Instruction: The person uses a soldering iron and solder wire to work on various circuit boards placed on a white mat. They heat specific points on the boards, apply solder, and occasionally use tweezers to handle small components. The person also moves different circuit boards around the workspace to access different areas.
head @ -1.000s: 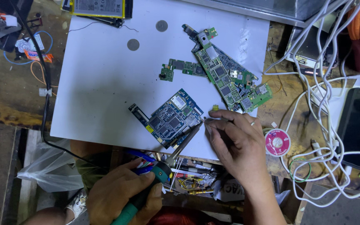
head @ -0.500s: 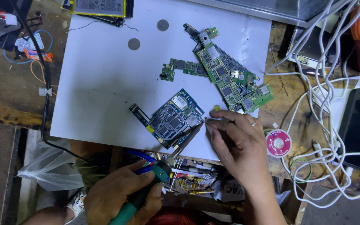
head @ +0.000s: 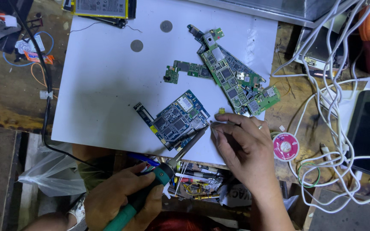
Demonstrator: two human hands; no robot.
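We are looking at a blue circuit board [head: 177, 120] lying tilted on a white sheet [head: 103, 85], near the sheet's lower edge and close to both hands. The metal tip of a soldering iron [head: 150, 188] is touching the board's lower right corner. The left hand [head: 123, 201] is wrapping its grip tightly around the iron's green handle, below the sheet's edge. The right hand [head: 247, 145] is resting just right of the blue board, its fingers pinched together on something thin whose end is meeting the same corner; we cannot tell exactly what that thin thing is. A ring is showing on one finger of this hand.

Above the right hand, a long green circuit board [head: 236, 79] is lying diagonally across the sheet, with a smaller green board strip [head: 187, 70] just to its left. Two round grey discs [head: 136, 45] are sitting higher on the sheet, well apart from the boards. A flat battery pack [head: 101, 7] is lying at the sheet's top edge. Right of the right hand, a pink solder spool [head: 286, 146] is resting on the wooden tabletop [head: 13, 98], and white cables [head: 334, 107] are looping beyond it. A black cable [head: 43, 85] is running down the left side.
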